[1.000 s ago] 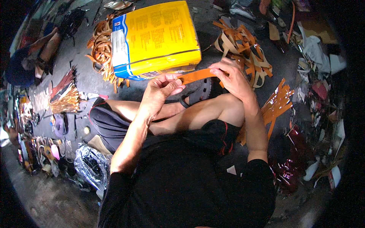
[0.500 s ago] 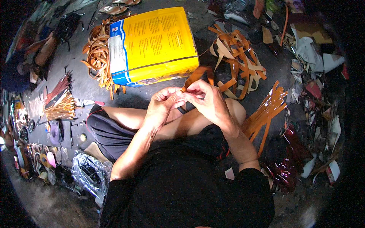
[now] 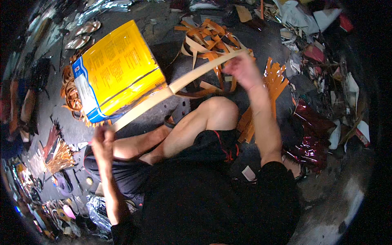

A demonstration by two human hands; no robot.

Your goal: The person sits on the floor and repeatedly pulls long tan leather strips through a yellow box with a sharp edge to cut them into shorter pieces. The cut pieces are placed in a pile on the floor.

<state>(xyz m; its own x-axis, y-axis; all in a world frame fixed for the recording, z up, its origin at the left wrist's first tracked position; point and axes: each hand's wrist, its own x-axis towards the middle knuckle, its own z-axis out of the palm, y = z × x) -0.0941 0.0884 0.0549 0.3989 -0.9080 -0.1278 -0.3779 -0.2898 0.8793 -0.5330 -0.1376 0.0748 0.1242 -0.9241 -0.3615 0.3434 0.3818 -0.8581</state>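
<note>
A long pale tan leather-like strip (image 3: 143, 107) is stretched slantwise between my hands, with a fold or join near its middle. My left hand (image 3: 103, 142) grips its lower left end, close to the near corner of a yellow and blue tin (image 3: 118, 67) lying on its side. Up at the right, my right hand (image 3: 246, 73) is blurred, its fingers closed at the strip's other end. Beneath that end lies a loose heap of orange-brown and cream strips (image 3: 210, 34). My crossed bare legs (image 3: 218, 112) are below the strip.
Curled brown strips (image 3: 70, 92) spill from the tin's left end. Flat orange strips (image 3: 275, 77) lie by my right forearm. A bundle of thin strips (image 3: 61, 157), sandals (image 3: 87, 27), clear plastic (image 3: 98, 212) and dark red glossy sheets (image 3: 308, 143) lie around, with scraps along the right.
My hands have moved from close together to wide apart, pulling the strip out between them. The view has turned, so the tin and heaps sit further left.
</note>
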